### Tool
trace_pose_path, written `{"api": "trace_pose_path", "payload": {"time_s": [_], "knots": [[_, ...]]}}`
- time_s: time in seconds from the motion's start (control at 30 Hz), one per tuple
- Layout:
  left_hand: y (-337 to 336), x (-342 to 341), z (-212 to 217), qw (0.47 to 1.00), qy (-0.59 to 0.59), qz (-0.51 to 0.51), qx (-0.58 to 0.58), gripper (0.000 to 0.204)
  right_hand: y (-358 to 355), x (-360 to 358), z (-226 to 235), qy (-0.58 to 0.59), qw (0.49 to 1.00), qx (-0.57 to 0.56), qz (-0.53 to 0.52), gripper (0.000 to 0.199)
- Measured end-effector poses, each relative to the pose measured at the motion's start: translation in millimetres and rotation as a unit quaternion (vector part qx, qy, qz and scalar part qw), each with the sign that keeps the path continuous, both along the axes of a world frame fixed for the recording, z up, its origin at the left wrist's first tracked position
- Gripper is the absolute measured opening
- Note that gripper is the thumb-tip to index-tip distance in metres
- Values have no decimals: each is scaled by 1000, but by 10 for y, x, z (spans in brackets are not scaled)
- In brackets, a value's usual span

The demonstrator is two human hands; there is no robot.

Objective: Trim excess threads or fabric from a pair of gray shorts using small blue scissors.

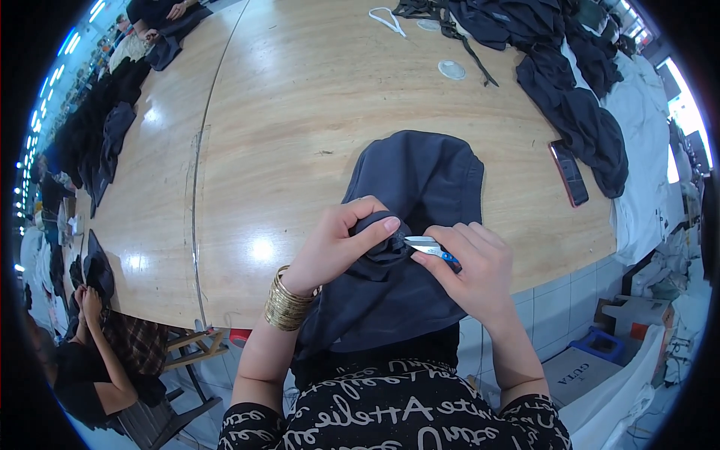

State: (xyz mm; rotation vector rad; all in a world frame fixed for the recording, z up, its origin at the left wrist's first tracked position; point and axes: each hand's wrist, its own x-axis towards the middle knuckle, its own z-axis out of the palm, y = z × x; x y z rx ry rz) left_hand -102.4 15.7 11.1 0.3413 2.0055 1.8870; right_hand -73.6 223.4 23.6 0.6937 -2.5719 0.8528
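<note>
A dark navy garment (420,169) lies over the near edge of the wooden table and hangs down toward my lap. With my left hand (349,240) I pinch a bunched fold of this cloth, thumb on top. My right hand (472,266) is closed around small thread snips (426,244) with silver blades and a blue-and-white handle. The tips of the blades point left and meet the bunched fold beside my left thumb. Whether a thread sits between the blades is too small to tell.
The table (277,105) has a seam on its left. A phone (568,174) lies at the right by a pile of dark garments (574,112). A round pale disc (451,70) and a white loop (387,21) lie farther back. Co-workers handle dark cloth at left and far left.
</note>
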Motion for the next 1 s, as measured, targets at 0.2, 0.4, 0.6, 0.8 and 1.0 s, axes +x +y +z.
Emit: {"api": "trace_pose_path", "payload": {"time_s": [0.2, 0.4, 0.6, 0.8, 1.0], "knots": [[28, 6, 25, 1000, 7, -5, 5, 24, 0, 3, 8, -2, 1000, 15, -5, 25], [28, 7, 21, 1000, 4, -2, -5, 24, -23, 9, 26, 3, 1000, 21, -5, 25], [32, 7, 19, 1000, -3, 5, -6, 24, -24, 8, 25, 11, 1000, 26, -13, 25], [29, 2, -17, 1000, -2, 5, 6, 24, -13, 4, 18, 10, 999, 32, -9, 25], [33, 3, 8, 1000, 1, 2, 6, 25, -35, 1, 25, 12, 999, 32, -13, 24]]}}
